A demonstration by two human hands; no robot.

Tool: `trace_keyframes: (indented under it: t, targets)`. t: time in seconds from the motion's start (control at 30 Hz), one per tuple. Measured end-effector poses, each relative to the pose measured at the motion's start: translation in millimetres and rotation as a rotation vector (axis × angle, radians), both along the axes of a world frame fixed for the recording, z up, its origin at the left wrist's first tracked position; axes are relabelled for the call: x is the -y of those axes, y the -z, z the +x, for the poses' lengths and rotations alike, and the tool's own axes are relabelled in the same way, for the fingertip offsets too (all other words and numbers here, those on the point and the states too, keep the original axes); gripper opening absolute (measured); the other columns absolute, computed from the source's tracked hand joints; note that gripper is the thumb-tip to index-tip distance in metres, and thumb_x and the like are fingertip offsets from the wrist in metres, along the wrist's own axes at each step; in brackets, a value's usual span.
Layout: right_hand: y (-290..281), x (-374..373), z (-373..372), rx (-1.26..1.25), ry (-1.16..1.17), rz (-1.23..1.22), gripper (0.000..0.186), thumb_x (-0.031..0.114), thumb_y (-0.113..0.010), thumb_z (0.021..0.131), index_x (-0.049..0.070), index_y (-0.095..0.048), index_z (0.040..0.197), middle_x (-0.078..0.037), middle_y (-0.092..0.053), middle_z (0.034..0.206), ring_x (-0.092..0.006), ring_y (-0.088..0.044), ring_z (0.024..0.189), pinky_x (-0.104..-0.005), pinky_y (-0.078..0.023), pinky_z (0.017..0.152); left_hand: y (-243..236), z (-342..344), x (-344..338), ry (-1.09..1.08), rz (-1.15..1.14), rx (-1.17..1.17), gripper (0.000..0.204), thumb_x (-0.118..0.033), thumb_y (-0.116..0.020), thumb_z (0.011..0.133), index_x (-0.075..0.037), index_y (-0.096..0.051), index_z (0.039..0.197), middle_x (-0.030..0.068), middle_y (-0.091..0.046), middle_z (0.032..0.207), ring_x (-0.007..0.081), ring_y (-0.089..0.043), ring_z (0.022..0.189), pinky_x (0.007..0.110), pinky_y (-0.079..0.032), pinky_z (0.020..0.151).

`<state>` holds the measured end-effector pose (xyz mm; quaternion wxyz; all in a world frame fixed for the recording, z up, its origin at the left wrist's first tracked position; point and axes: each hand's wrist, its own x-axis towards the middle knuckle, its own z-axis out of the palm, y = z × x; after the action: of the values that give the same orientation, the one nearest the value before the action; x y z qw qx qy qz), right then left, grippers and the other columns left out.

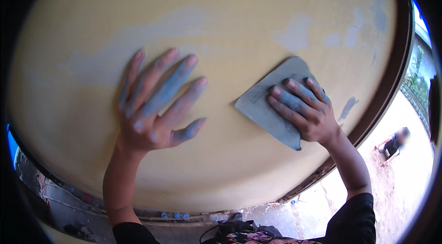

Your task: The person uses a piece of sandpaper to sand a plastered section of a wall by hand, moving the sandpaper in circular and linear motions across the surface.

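A large cream-yellow panel (221, 161) fills most of the view, with grey-blue filler patches (170, 25) across its upper part. My left hand (159, 103) is spread open over the panel's left half, blue-grey dust coating its fingers; nothing is in it. Whether its palm touches the surface is hard to tell. On the right, a grey sheet of sandpaper (262, 96) lies against the panel. My right hand (304, 106) holds it there, dusty fingers bent over its face and the thumb hidden.
A dark brown frame edge (391, 83) curves along the panel's right side. Below are several blue bottle caps (177, 215) and a black bag (244, 228). Outside at the right, a person (393, 145) is low on pale ground, near greenery (416, 66).
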<state>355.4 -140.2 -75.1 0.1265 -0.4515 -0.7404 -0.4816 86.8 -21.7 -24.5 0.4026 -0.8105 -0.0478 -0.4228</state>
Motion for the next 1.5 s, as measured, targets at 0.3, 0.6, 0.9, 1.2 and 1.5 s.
trace_keyframes:
  t: [0.3, 0.6, 0.9, 1.2, 1.5]
  targets:
    - [4, 31, 67, -0.107, 0.016, -0.056, 0.044, 0.019, -0.048, 0.076, 0.025, -0.045, 0.120, 0.002, -0.039, 0.127, -0.0232, -0.034, 0.119, -0.0422, -0.024, 0.097, -3, 76, 34, -0.020, -0.052, 0.029, 0.041, -0.024, -0.060, 0.066, -0.008, -0.056, 0.104, 0.0142, -0.046, 0.118, 0.0339, -0.037, 0.113, 0.052, -0.021, 0.095]
    - [14, 37, 70, -0.165, 0.001, 0.005, 0.051, 0.021, -0.051, 0.072, 0.025, -0.041, 0.122, 0.002, -0.036, 0.129, -0.0195, -0.029, 0.122, -0.0406, -0.021, 0.100, 9, 103, 45, -0.059, -0.047, 0.100, 0.046, -0.028, -0.059, 0.067, -0.010, -0.053, 0.109, 0.0140, -0.043, 0.122, 0.0356, -0.034, 0.115, 0.054, -0.020, 0.094]
    - [-6, 31, 63, -0.171, -0.101, 0.172, 0.046, 0.010, -0.049, 0.072, 0.006, -0.044, 0.118, -0.008, -0.040, 0.125, -0.0237, -0.037, 0.117, -0.0364, -0.030, 0.097, 3, 99, 44, -0.082, 0.011, 0.058, 0.046, -0.036, -0.056, 0.070, -0.015, -0.052, 0.111, 0.0108, -0.043, 0.122, 0.0328, -0.035, 0.115, 0.051, -0.024, 0.094]
    - [-43, 20, 63, -0.265, 0.034, 0.441, 0.056, 0.026, -0.052, 0.071, 0.016, -0.039, 0.125, -0.006, -0.038, 0.128, -0.0278, -0.032, 0.119, -0.0429, -0.022, 0.098, 13, 94, 38, -0.033, -0.049, 0.085, 0.044, -0.036, -0.058, 0.068, -0.022, -0.053, 0.110, 0.0027, -0.043, 0.124, 0.0261, -0.037, 0.115, 0.048, -0.026, 0.094]
    - [-40, 14, 48, -0.296, -0.068, 0.584, 0.044, 0.011, -0.047, 0.071, 0.009, -0.050, 0.114, -0.009, -0.046, 0.120, -0.0332, -0.038, 0.114, -0.0423, -0.027, 0.095, 2, 40, 20, -0.152, -0.017, 0.178, 0.048, -0.041, -0.056, 0.068, -0.023, -0.052, 0.112, 0.0053, -0.042, 0.125, 0.0295, -0.034, 0.116, 0.050, -0.023, 0.094]
